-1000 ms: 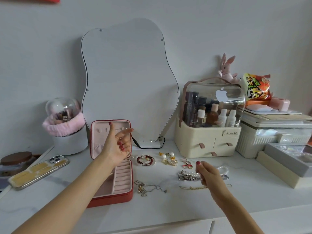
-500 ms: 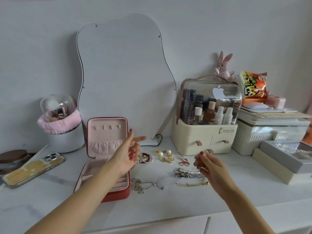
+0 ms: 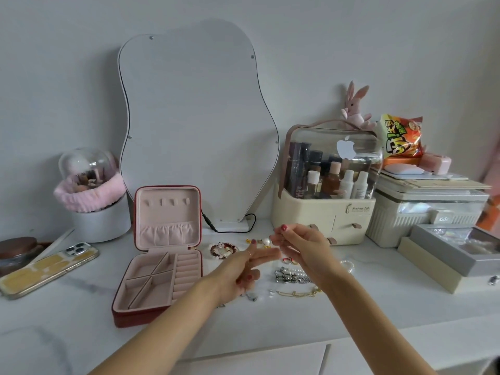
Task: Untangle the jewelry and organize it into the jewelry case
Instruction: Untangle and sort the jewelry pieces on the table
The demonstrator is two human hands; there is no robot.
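The red jewelry case [image 3: 130,316] lies open at centre left, its pink compartments holding nothing. My left hand [image 3: 240,277] hovers just right of it, palm up, with a thin gold chain [image 3: 248,262] draped over its fingers. My right hand [image 3: 305,250] is close above it, thumb and forefinger pinched on the chain's upper end. On the table lie a bead bracelet [image 3: 223,250], pearl earrings [image 3: 263,241], rings [image 3: 289,260], a silver-and-pearl chain [image 3: 290,276], a gold chain [image 3: 297,293] and a silver necklace [image 3: 251,296] partly hidden under my left hand.
A wavy mirror [image 3: 197,125] leans on the wall behind the case. A cosmetics organiser [image 3: 324,212] and stacked boxes [image 3: 438,255] fill the right. A phone [image 3: 46,269] and a brush holder [image 3: 97,220] stand at the left. The table's front edge runs below my arms.
My left hand has come down from the case lid and moved right to the jewelry. My right hand has risen to meet it, so both hands are now close together.
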